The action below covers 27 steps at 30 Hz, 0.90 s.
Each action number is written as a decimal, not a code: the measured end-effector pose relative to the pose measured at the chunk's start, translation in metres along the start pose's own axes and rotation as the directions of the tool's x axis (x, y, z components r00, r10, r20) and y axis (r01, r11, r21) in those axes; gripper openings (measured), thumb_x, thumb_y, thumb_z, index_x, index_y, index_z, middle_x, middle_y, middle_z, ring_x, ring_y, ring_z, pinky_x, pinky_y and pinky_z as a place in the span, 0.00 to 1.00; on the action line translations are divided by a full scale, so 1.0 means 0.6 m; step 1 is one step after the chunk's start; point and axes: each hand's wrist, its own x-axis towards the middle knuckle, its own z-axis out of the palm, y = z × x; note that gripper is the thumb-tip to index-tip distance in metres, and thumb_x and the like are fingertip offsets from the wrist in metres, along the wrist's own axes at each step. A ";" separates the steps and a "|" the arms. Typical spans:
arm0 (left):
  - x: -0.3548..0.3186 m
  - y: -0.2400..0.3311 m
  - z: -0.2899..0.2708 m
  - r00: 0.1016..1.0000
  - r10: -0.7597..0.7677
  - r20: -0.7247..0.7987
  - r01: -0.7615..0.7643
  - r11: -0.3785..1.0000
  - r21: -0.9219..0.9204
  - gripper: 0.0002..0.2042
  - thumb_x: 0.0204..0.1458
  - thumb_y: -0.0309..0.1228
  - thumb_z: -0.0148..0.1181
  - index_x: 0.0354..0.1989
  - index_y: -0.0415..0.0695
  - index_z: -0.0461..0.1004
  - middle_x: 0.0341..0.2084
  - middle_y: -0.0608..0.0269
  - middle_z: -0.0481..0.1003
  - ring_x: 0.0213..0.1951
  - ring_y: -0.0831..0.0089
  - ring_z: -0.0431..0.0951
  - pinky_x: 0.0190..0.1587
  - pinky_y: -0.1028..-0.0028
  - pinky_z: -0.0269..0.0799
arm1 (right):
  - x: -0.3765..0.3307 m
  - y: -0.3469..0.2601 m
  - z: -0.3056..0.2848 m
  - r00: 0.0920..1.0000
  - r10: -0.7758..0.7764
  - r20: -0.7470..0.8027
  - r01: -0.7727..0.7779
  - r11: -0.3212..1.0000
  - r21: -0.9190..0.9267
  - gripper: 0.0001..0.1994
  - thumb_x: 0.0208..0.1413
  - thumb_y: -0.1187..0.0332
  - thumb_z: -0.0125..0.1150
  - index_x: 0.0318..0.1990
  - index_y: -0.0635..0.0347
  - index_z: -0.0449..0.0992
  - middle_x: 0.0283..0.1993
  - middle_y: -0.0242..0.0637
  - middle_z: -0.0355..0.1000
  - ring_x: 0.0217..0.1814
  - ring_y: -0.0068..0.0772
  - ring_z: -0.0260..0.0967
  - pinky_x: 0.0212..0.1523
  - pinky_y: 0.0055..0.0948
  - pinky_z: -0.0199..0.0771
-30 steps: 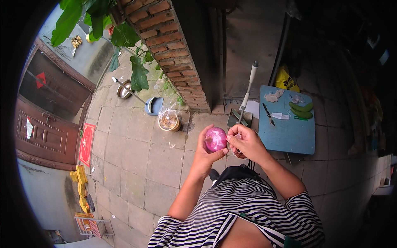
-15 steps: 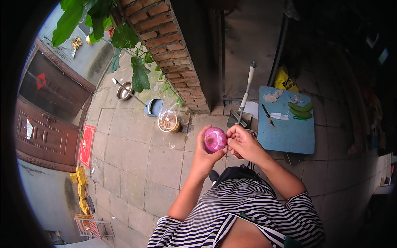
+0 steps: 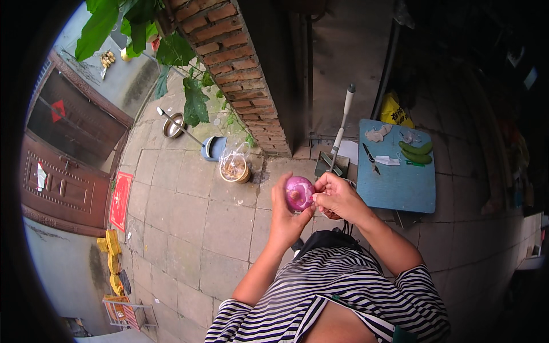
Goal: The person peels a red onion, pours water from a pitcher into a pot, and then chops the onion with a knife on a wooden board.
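Note:
A purple-red onion [image 3: 299, 193], partly pale where its outer layer is gone, sits in my left hand [image 3: 282, 214]. The fingers and thumb curl round its left and lower sides, with its brown end facing up. Against the onion's right side, my right hand [image 3: 341, 199] is closed, thumb and forefinger pinched together at the edge. Below those fingers a reddish-brown scrap [image 3: 331, 214] shows, which looks like dry onion skin. Both hands are held out in front of my body above the paved floor.
To the right a low blue table [image 3: 397, 186] holds green cucumber-like vegetables [image 3: 416, 153], a knife [image 3: 368, 151] and crumpled plastic. A bag-lined bucket [image 3: 235, 170], a blue dustpan [image 3: 214, 148] and a metal bowl [image 3: 174, 125] stand left of a brick pillar [image 3: 243, 74]. A long-handled tool [image 3: 341, 128] stands ahead.
The onion has tilted slightly in my left hand. My right fingers have shifted a little at its edge, and more of the reddish-brown scrap shows below them.

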 end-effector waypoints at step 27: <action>-0.001 -0.014 -0.015 0.832 -0.098 0.545 0.551 0.035 -0.834 0.33 0.53 0.54 0.57 0.58 0.40 0.61 0.40 0.54 0.70 0.22 0.76 0.64 0.17 0.84 0.62 | 0.003 0.011 0.006 0.968 -0.236 -0.084 0.237 0.972 -0.002 0.04 0.59 0.75 0.54 0.40 0.63 0.68 0.33 0.28 0.68 0.30 0.14 0.65 0.30 0.16 0.68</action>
